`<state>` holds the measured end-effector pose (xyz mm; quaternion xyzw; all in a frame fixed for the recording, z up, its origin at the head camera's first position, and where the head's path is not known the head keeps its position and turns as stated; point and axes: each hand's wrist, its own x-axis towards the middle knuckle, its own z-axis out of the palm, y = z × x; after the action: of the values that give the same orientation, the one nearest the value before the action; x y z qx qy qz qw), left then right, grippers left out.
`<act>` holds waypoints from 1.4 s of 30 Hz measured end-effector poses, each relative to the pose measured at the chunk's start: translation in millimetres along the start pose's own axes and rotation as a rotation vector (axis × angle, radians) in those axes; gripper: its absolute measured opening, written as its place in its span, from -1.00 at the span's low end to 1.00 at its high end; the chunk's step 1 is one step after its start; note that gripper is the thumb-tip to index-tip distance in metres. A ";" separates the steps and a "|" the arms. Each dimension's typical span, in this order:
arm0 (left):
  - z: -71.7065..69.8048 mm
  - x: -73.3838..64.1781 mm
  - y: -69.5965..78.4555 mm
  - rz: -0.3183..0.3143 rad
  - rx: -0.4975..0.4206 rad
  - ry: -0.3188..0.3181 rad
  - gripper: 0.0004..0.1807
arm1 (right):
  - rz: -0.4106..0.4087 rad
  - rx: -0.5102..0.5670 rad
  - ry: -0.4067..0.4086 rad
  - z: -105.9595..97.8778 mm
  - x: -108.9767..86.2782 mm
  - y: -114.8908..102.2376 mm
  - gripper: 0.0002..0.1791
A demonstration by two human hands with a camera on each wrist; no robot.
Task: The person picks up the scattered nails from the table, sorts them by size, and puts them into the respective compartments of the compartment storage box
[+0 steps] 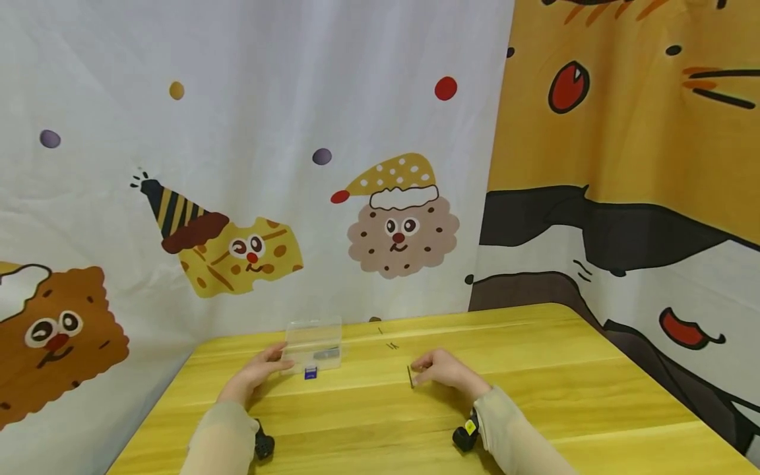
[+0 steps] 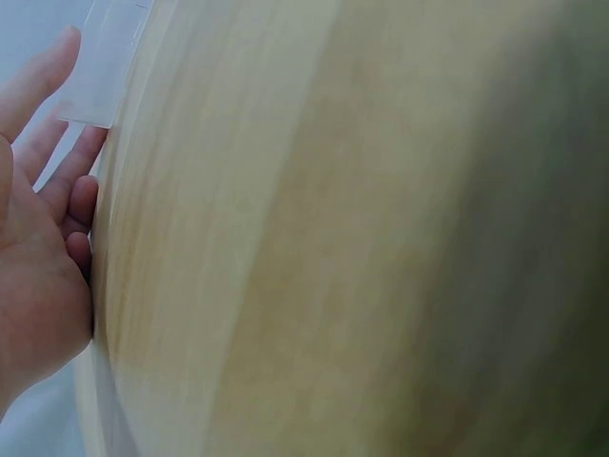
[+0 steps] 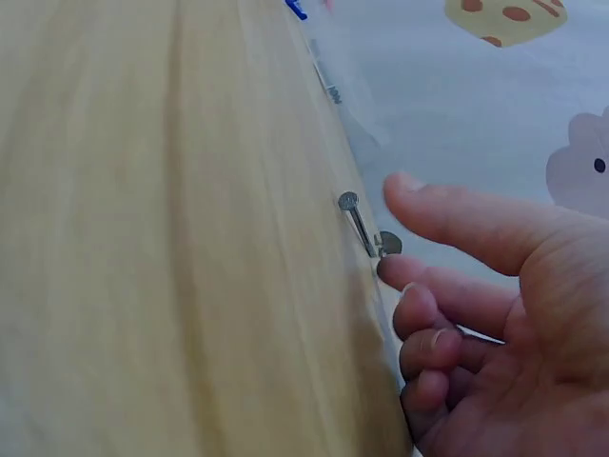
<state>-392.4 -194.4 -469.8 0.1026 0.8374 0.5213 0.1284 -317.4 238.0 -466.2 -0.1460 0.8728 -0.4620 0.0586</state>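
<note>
Head view: the left hand, fingers spread, touches a clear plastic box; the right hand, fingers parted and empty, is beside a nail on the surface.

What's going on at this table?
A person has their left hand at the left side of an open clear box, with something grey in it. Their right hand is beside a nail, thumb and forefinger apart; I can't tell whether they touch it. Farther back on the table lie a few small dark pieces, too small to make out.
</note>
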 end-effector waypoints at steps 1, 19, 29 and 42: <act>0.0 -0.8 -0.3 0.001 0.008 -0.005 -0.13 | 0.004 -0.007 -0.005 1.2 -0.4 -0.3 -0.51; -0.1 -4.2 -1.6 -0.021 -0.006 0.006 -0.14 | 0.029 -0.099 -0.006 11.8 5.5 -6.5 -0.51; -1.1 -2.6 -1.8 -0.025 -0.027 0.000 -0.12 | 0.037 -0.123 0.046 11.5 7.7 -9.1 -0.62; 1.9 -0.9 5.0 -0.020 -0.003 -0.008 -0.14 | 0.056 -0.136 0.128 -2.9 4.1 1.9 -0.73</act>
<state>-390.8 -190.9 -466.1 0.0962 0.8371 0.5207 0.1373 -322.4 240.0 -466.0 -0.0953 0.9079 -0.4082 0.0058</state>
